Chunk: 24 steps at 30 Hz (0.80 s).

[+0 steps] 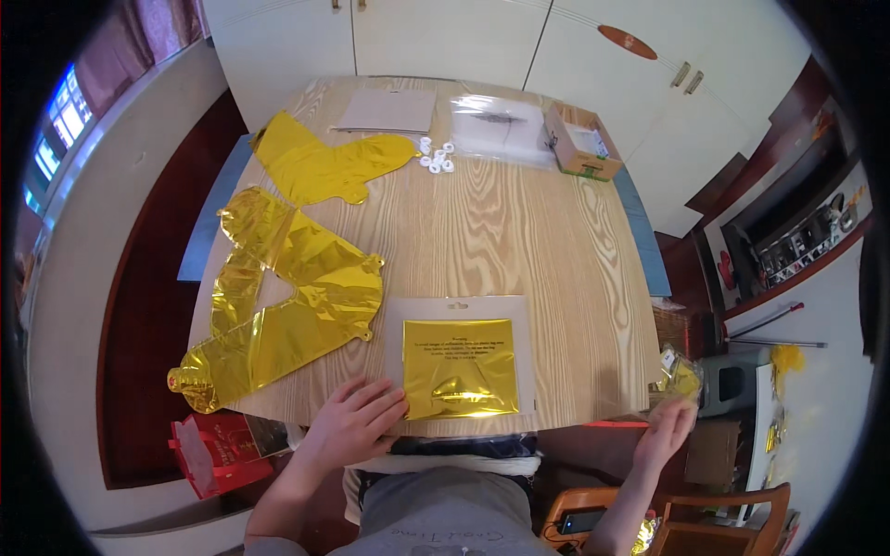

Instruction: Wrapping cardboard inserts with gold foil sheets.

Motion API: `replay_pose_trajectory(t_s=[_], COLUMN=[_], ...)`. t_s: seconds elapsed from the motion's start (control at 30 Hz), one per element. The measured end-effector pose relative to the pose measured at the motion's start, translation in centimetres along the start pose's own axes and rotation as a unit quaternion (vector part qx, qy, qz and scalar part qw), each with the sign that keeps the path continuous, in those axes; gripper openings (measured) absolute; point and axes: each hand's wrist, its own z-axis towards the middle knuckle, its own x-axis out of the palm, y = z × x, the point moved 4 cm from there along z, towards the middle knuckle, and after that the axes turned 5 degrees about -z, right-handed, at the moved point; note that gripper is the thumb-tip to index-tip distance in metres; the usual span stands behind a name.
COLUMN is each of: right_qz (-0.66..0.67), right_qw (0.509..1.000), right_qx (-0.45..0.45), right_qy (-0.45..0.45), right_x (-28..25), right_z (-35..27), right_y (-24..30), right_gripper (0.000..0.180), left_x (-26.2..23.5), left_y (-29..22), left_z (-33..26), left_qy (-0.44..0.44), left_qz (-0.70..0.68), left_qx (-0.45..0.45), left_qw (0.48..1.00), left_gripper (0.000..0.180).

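Observation:
Directly before me at the near table edge lies a flat hang-hole packet (460, 366), with folded gold foil under clear film on a pale card. My left hand (360, 419) rests with fingers stretched out at the packet's lower left edge. Beyond the right table edge, my right hand (667, 431) is closed on a small clear packet with gold foil (681, 377). To the left lie two flat, uninflated gold foil balloons: a large one (324, 287) with a gap in its middle, and a boot-like one (324, 162) farther back.
Several white rings (436, 157) sit near the far balloon. At the back are pale cards (385, 111), clear plastic sleeves (501, 130) and a cardboard box (584, 139). A wooden chair (723, 519) stands at lower right, a red bag (218, 454) at lower left.

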Motion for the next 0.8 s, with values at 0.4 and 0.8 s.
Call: replay_pose_trajectory(t_s=[0.4, 0.8], right_qz=[-0.379, -0.38], right_qw=[0.729, 0.742], right_qx=[-0.366, -0.411], right_qy=[0.437, 0.37], right_x=[11.1, 11.5], right_z=[-3.1, -4.3], right_y=[2.3, 1.7], right_gripper=[0.052, 0.037], left_x=[0.5, 0.6], left_y=[-1.2, -1.2], left_z=[-0.3, -0.3], left_qy=[-0.026, -0.076], left_qz=[0.067, 0.034], left_qx=[0.038, 0.005], left_qw=[0.997, 0.996], left_gripper=[0.033, 0.027])
